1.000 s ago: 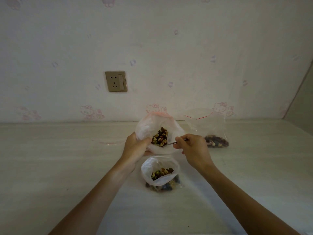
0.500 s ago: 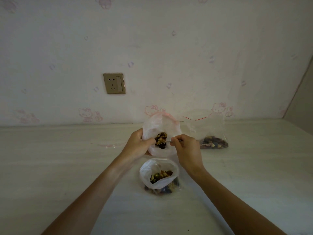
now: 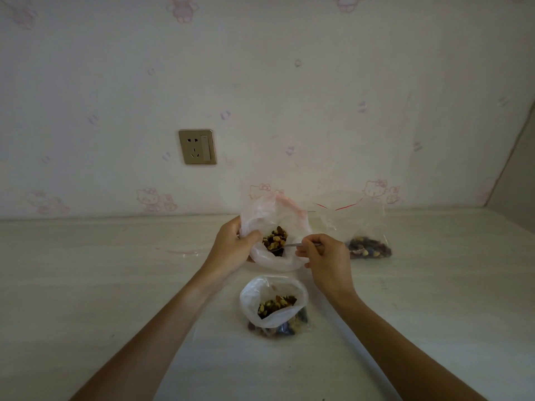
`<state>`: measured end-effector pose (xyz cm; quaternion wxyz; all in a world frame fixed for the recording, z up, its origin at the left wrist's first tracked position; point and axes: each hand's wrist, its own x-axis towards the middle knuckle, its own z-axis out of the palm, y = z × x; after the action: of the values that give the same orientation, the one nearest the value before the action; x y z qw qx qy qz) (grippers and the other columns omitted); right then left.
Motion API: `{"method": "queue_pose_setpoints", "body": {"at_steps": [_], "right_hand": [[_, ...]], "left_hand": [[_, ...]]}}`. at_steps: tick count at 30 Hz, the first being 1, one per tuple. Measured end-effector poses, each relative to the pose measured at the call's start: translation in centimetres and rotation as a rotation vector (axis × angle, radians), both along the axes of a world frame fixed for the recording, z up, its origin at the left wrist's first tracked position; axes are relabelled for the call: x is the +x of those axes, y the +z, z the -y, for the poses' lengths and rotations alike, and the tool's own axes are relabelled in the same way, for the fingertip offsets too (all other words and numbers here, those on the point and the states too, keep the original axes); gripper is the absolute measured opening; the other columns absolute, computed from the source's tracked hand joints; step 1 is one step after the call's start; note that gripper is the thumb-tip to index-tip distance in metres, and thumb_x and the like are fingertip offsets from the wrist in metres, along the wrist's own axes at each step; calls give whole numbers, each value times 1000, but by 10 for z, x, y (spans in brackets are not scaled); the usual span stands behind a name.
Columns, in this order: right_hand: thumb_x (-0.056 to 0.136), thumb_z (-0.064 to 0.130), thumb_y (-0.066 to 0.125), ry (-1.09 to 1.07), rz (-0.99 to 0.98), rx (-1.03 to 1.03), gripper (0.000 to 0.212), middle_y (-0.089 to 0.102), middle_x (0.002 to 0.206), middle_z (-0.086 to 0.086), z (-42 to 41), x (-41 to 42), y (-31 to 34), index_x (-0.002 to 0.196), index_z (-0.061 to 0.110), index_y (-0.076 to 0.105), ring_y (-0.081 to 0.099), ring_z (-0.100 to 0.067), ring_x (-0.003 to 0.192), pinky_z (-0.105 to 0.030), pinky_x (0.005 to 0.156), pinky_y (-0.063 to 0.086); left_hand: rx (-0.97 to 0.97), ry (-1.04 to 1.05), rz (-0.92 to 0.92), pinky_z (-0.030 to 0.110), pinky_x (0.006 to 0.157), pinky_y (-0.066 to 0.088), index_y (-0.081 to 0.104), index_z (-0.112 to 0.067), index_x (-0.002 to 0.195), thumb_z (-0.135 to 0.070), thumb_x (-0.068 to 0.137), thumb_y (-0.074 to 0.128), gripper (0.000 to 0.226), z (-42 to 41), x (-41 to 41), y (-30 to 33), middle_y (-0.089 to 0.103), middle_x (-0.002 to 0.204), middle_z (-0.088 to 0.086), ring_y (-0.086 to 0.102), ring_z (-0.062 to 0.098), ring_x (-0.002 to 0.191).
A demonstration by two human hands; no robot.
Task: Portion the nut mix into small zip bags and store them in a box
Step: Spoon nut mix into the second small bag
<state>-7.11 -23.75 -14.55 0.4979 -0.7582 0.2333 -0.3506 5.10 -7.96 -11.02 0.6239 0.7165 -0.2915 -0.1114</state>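
My left hand (image 3: 231, 246) grips the left rim of an open clear zip bag (image 3: 275, 215) with a red strip, holding its mouth wide. Nut mix (image 3: 275, 240) shows inside it. My right hand (image 3: 324, 256) pinches the handle of a small metal spoon (image 3: 292, 245) whose bowl sits in the bag among the nuts. In front of my hands an open bag of nut mix (image 3: 273, 302) stands on the table with its top rolled down. Behind my right hand another zip bag (image 3: 362, 230) holds a portion of nuts at its bottom.
All of this rests on a pale wood-grain table (image 3: 115, 285) set against a wall with pink cartoon wallpaper. A gold wall socket (image 3: 197, 146) sits above the table. A flat clear bag (image 3: 179, 252) lies left of my left hand. No box is in view.
My right hand moved the spoon left into the held bag, then eased back slightly. My left hand keeps the bag's mouth open; the view shifted a little.
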Motion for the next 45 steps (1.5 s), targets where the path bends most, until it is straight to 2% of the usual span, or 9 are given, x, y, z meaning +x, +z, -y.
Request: {"method": "queue_pose_setpoints", "body": {"at_steps": [4,11,14,20,33,36,40,42,45], "right_hand": [[103,14,60,1,41,43,13,76,83,4,1,1,1,97,18,71,74,-3,78,-26,68,62],[103,13,59,14,75,242,16,78,83,-2,2,1,5,94,19,70,76,-7,77,-25,62,62],[103,14,59,17,100,269,17,78,82,-1,1,-2,9,92,20,70,76,-9,79,-24,61,61],[103,15,60,63,118,256,14,80,83,1,1,-27,32,95,20,70,77,-11,83,-26,64,61],[101,11,60,264,49,285,15,80,89,-10,-12,-124,54,106,2,71,78,-24,86,-29,66,64],[100,11,60,260,-28,75,13,80,88,-5,-20,-129,47,103,5,71,78,-16,84,-30,69,63],[101,24,58,221,-26,-741,19,75,86,4,-24,-140,46,109,14,73,70,-13,69,-31,62,59],[97,14,68,270,22,-1132,13,73,82,-1,-22,-144,48,108,12,73,66,-17,62,-35,56,57],[84,3,81,341,39,-1424,26,76,91,-6,-22,-148,49,107,8,73,71,-22,73,-33,62,59]], "left_hand": [[30,18,118,31,65,64,71,-29,103,-15,100,64,16,4,3,6,78,89,-5,77,14,79],[16,123,30,38,67,66,69,-23,121,-15,100,64,23,-14,10,-5,78,101,-1,78,17,87],[28,134,-33,42,70,67,67,-29,121,-31,97,72,24,-27,8,-13,78,103,-5,78,16,87],[162,232,-111,26,59,60,56,-28,119,-59,82,79,53,-56,-8,-18,69,106,-4,75,12,85],[262,30,-6,30,54,56,77,-21,98,-42,101,64,24,-62,-77,-11,74,89,3,73,20,69],[173,-8,-29,30,56,57,79,-25,95,-33,102,65,17,-57,-83,-9,72,85,7,72,24,69],[54,-61,-140,30,53,57,79,-30,90,-34,101,65,18,-57,-89,-9,67,66,3,71,22,64],[33,-37,-196,32,54,57,81,-30,91,-33,101,66,18,-58,-88,-11,72,71,-1,72,20,65],[28,19,-242,34,54,59,82,-28,88,-29,101,67,19,-60,-86,-14,72,68,1,72,21,61]]}}
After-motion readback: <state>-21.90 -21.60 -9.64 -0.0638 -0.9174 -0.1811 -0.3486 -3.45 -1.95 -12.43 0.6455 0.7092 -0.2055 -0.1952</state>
